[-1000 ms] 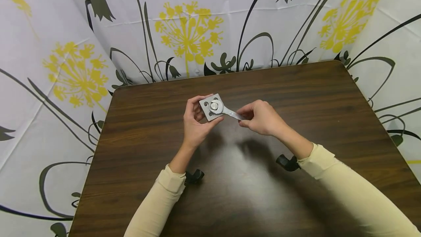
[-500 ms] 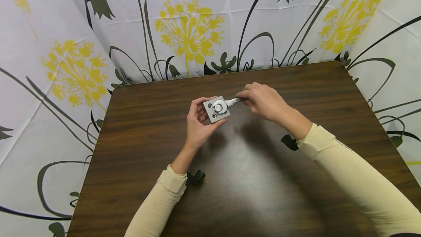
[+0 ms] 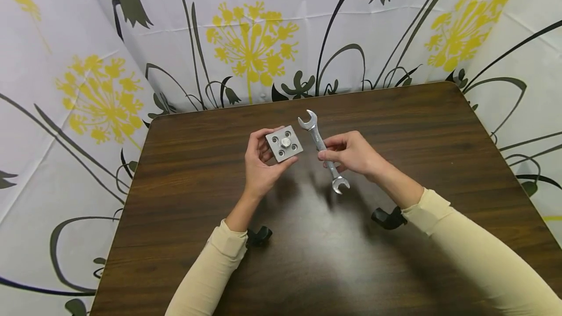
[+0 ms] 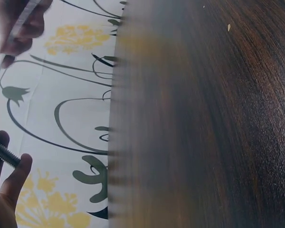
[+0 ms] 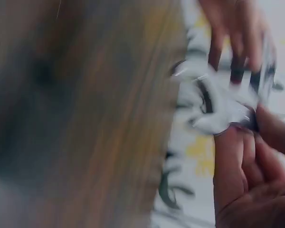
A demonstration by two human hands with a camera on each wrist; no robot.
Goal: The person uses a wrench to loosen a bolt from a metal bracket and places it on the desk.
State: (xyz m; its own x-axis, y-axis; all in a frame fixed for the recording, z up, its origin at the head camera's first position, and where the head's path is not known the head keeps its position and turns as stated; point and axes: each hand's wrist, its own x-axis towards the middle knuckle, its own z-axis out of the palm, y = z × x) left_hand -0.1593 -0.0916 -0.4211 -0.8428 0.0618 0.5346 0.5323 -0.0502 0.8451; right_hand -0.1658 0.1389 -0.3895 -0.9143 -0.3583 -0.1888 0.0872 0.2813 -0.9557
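Observation:
A square grey metal plate (image 3: 276, 152) with several corner holes and a bolt head (image 3: 286, 142) at its centre is gripped by its edges in my left hand (image 3: 260, 172). Below the plate, the bolt's threaded shank (image 4: 5, 154) shows in the left wrist view, close to the left fingers. My right hand (image 3: 355, 154) pinches a double open-ended wrench (image 3: 319, 141) around its middle. The wrench is held apart from the bolt, to the right of the plate, one end pointing up and away, the other toward me. In the right wrist view the wrench's near end (image 5: 211, 102) is blurred.
Both hands are above a dark wood-grain table (image 3: 197, 169). A white curtain (image 3: 175, 52) printed with yellow and grey flowers hangs behind its far edge. Black wrist mounts (image 3: 388, 218) stick out beneath the cream sleeves (image 3: 474, 243).
The wrench has come off the bolt head, and my right hand has turned it so both ends show. My left hand still holds the plate, having shifted only slightly.

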